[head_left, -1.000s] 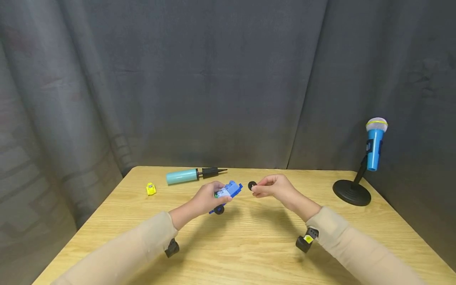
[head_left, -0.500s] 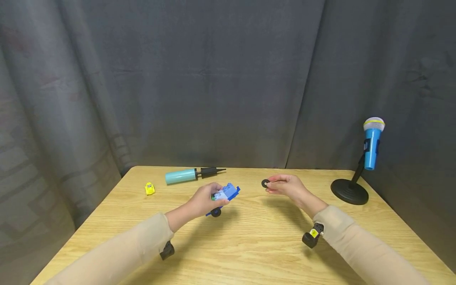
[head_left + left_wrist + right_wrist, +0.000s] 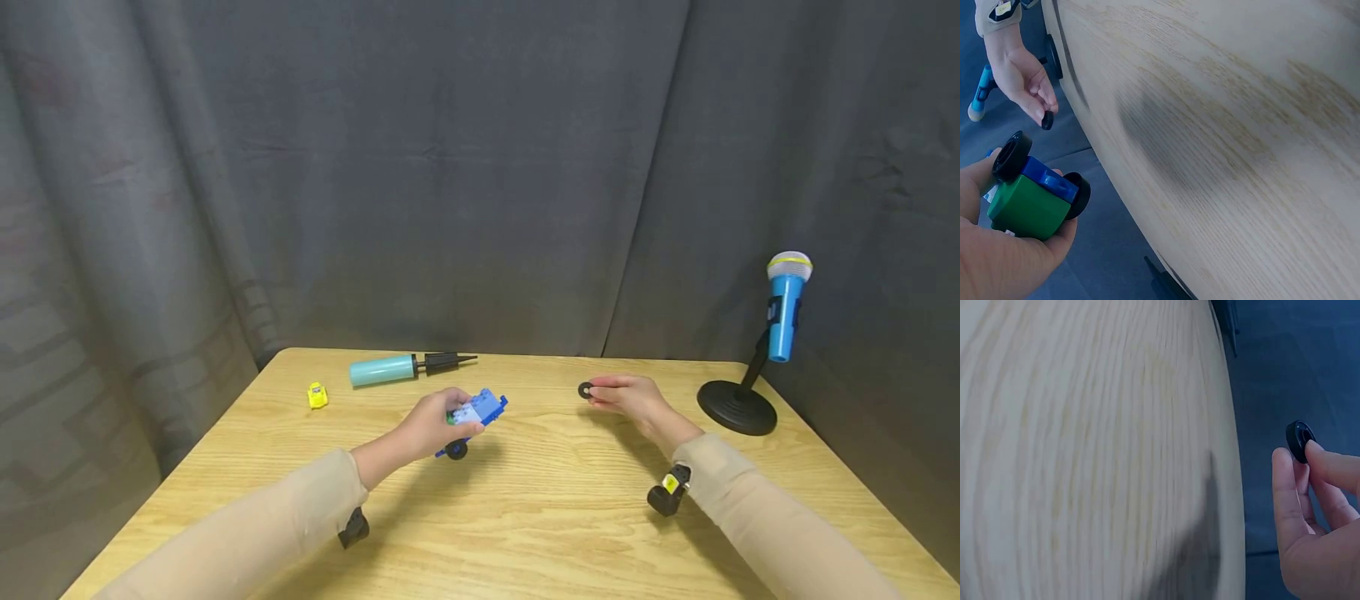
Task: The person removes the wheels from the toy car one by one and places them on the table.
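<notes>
The right hand [image 3: 633,402], pinching a small black wheel [image 3: 1294,442] between thumb and fingers, has drawn rightward, away from the blue-and-green toy vehicle [image 3: 483,407]. The left hand [image 3: 429,427] grips that vehicle above the table [image 3: 525,508], nearly where it was. The gap has widened, leaving the pinched wheel unattached, while two mounted wheels [image 3: 1011,157] show on the vehicle.

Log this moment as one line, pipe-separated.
left hand: holds blue block vehicle | right hand: pinches black wheel | wheel apart from vehicle | on table: yellow toy, teal pump, microphone stand
</notes>
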`<state>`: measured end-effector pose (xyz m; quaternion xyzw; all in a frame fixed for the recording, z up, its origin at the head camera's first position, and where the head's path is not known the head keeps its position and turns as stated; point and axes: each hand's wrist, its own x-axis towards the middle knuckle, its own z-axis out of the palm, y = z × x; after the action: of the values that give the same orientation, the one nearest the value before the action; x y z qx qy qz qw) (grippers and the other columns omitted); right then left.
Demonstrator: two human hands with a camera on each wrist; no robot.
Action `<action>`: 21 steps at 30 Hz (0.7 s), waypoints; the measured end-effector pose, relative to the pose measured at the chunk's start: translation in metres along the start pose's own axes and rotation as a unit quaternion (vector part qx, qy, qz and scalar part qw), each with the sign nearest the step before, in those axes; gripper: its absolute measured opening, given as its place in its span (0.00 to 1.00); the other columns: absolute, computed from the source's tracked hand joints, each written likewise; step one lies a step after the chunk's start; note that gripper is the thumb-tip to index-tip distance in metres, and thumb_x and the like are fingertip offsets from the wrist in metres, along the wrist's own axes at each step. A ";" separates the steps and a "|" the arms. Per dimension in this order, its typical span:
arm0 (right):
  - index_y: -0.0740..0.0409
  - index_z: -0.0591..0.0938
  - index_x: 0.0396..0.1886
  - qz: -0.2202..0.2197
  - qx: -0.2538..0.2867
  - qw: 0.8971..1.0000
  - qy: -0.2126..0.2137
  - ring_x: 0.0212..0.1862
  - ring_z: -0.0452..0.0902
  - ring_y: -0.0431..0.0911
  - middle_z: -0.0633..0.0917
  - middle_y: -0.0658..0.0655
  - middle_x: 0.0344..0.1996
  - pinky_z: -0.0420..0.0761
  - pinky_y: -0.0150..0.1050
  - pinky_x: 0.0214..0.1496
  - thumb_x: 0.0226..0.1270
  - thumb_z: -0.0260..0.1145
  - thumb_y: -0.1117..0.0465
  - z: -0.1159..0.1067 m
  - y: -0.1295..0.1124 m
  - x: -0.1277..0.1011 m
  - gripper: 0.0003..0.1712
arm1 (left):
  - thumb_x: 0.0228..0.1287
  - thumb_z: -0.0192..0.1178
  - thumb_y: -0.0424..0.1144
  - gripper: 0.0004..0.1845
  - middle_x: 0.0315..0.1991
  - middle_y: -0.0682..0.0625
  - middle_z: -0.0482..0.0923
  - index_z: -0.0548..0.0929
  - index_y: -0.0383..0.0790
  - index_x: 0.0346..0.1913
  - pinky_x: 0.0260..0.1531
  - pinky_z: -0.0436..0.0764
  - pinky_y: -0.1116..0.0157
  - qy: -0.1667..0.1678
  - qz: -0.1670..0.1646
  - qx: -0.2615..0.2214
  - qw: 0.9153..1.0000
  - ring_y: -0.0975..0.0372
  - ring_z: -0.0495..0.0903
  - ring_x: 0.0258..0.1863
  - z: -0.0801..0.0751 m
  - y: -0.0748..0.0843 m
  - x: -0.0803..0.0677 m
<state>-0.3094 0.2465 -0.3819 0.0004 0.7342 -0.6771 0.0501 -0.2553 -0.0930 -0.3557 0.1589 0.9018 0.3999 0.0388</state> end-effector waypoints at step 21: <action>0.84 0.70 0.58 0.091 -0.028 0.994 0.058 0.25 0.83 0.37 0.85 0.52 0.25 0.84 0.30 0.34 0.67 0.61 0.73 -0.036 0.020 0.010 0.23 | 0.60 0.69 0.44 0.25 0.56 0.38 0.79 0.77 0.35 0.57 0.45 0.82 0.59 0.009 -0.009 -0.008 1.000 0.50 0.80 0.53 0.002 -0.005 0.001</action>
<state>-0.3210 0.2832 -0.4001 0.1056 0.7513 -0.6478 0.0689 -0.2571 -0.0939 -0.3606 0.1464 0.9003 0.4084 0.0358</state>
